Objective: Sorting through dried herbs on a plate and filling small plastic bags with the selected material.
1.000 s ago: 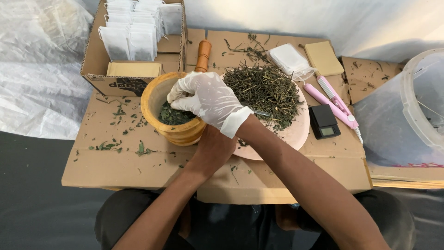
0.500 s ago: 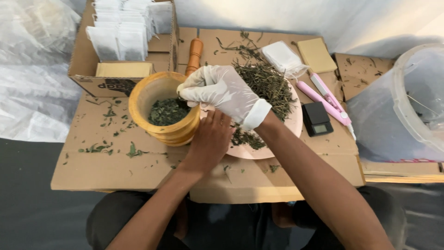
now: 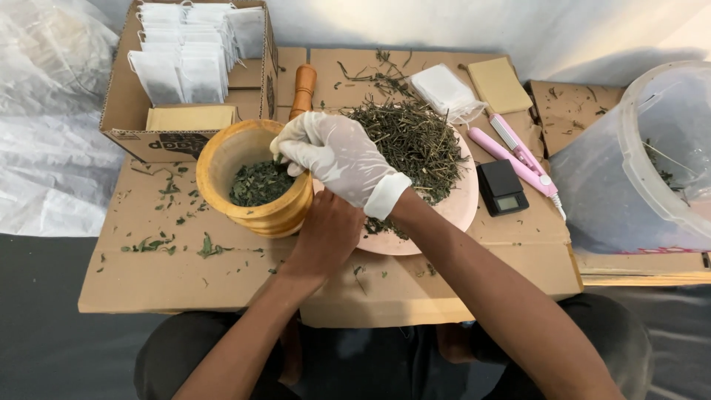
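Gloved right hand (image 3: pixel 333 157) hovers at the rim of the wooden mortar (image 3: pixel 254 178), fingertips pinched on crushed leaves (image 3: pixel 257 184); bare left hand (image 3: pixel 326 235) has a closed grip on the mortar's side. Best keep pinches small and low, since the pestle (image 3: pixel 302 90) and plate of dried stems (image 3: pixel 415 141) crowd right beside it.

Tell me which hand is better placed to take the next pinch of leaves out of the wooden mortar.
Right, probably. The gloved right hand is at the wooden mortar's rim, fingertips over the green leaves. The bare left hand is lower, against the mortar's outer side, seemingly steadying it.
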